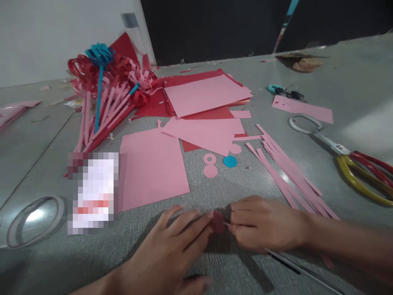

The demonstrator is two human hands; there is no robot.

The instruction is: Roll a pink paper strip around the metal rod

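Note:
With its fingers stretched out and its thumb apart, my left hand (pixel 175 246) touches the edge of a small dark pink paper disc (pixel 218 222) with its fingertips. My right hand (pixel 264 223) is closed round a slim metal tool (pixel 302 268); its thin tip meets the disc's right side, and its long end sticks out below the palm. What kind of tool it is, I cannot tell. Beyond the hands lie a pink paper ring (pixel 209 156), a pink disc (pixel 210 171), another pink disc (pixel 236 149) and a blue disc (pixel 230 161).
Pink paper strips (pixel 288 176) lie beyond my right wrist, with scissors (pixel 340 149) farther right. A pink sheet (pixel 152 168) and stacked paper (pixel 208 94) lie ahead. Paper flowers (pixel 113 78) are at the back left. A tape roll (pixel 58 209) sits left, near a pixelated patch.

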